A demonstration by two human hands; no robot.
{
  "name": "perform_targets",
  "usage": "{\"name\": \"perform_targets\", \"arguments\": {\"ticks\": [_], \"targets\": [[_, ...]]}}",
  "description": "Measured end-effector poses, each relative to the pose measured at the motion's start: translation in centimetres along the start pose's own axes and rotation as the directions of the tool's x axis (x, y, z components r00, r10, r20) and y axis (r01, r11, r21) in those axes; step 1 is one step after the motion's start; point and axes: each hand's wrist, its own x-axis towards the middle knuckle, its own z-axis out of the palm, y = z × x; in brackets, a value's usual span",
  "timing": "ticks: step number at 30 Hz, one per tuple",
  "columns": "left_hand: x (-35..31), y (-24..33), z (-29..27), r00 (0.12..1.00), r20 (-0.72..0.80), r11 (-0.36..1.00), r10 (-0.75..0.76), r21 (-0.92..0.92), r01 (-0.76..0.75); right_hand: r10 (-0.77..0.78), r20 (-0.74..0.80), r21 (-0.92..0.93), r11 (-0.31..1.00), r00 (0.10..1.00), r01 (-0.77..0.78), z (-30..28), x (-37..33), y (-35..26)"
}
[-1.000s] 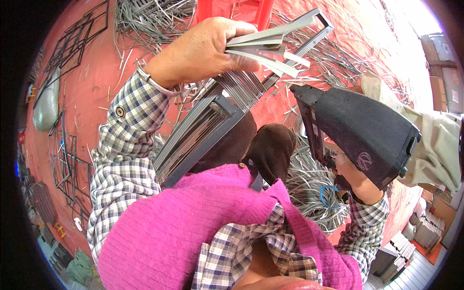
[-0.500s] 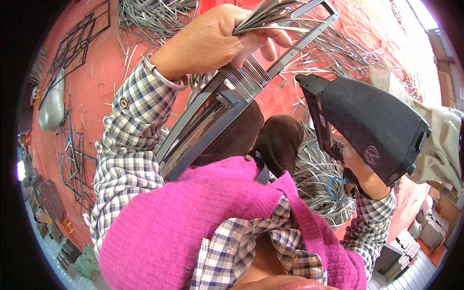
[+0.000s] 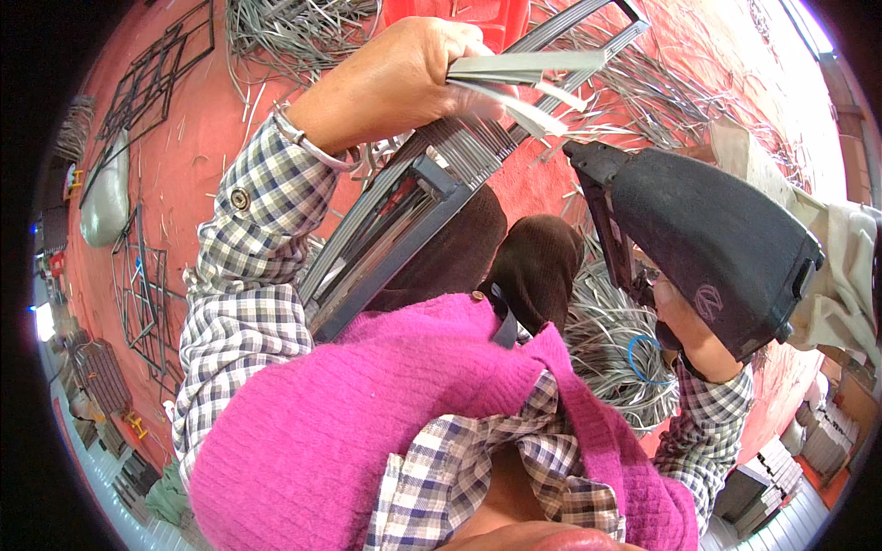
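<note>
My left hand (image 3: 409, 73) is closed around several flat grey strips (image 3: 528, 62), their loose ends fanning out to the right. Just below it, a dark metal frame (image 3: 390, 253) slants across my lap, with grey strips wrapped in a tight band (image 3: 473, 151) over its bars. On the right, my right hand (image 3: 694, 331) grips the handle of a black staple gun (image 3: 707, 234). The gun's nose points up and left, apart from the frame. Part of the right-hand fingers is hidden behind the gun's body.
Below the gun lies a coil of grey strips (image 3: 616, 340) with a blue tie. More loose strips (image 3: 285, 37) cover the red floor (image 3: 220, 119). Bare metal frames (image 3: 156, 73) lie at the left. Pale cloth (image 3: 845, 275) hangs beside the gun; a red plastic object (image 3: 501, 18) is beyond the frame.
The strips in my left hand have swung down and now point right, over the frame. The left hand has turned and dropped slightly. My right hand and the staple gun have barely moved.
</note>
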Motion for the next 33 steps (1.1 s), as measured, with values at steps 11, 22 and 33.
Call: {"name": "perform_targets", "arguments": {"ticks": [11, 22, 33], "targets": [[0.6, 0.9, -1.4, 0.997, 0.073, 1.0, 0.004, 0.001, -0.004, 0.25, 0.03, 0.134, 0.958, 0.968, -0.252, -0.8, 0.8, -1.1], [1.7, 1.6, -2.4, 0.955, 0.283, 0.995, -0.088, -0.029, 0.1, 0.127, 0.022, 0.106, 0.986, 0.992, -0.129, -0.2, 1.3, -1.2], [1.0, 2.4, -2.5, 0.955, 0.277, 0.984, -0.1, -0.115, 0.137, 0.07, 0.044, 0.068, 0.995, 0.997, -0.073, 0.0, 1.2, -1.5]]}}
